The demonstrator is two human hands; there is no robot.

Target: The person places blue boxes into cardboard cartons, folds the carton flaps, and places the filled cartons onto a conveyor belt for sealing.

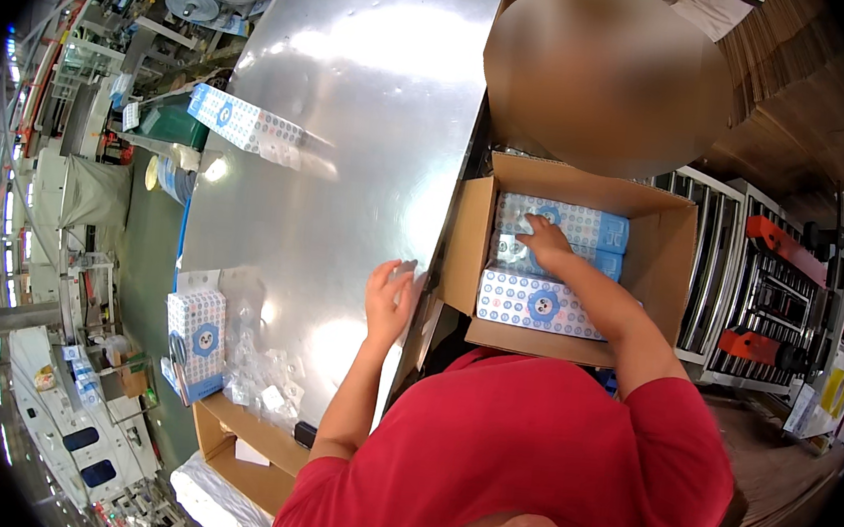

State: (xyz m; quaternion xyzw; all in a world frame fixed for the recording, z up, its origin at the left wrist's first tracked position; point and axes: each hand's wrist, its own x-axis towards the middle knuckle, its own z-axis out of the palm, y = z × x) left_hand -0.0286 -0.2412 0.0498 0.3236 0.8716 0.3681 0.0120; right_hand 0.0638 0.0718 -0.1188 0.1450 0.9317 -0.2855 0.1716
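Observation:
My right hand (547,242) is inside an open cardboard carton (669,250), its fingers spread over the blue-and-white packs (582,217) lying there. It touches or hovers just above their tops; I cannot tell which. Closer to me in the same carton lies a white printed box (542,304) with small round patterns and a blue badge. Over the right edge of the shiny metal table (347,207), my left hand (389,301) is raised with loosely bent fingers apart and nothing visible in them.
One printed box (243,125) lies at the table's far left; another (197,334) stands at its near left beside a heap of clear plastic pieces (267,375). A cardboard box (260,450) sits near my left arm. Right of the carton runs a roller conveyor (718,259). Another person stands beyond the carton.

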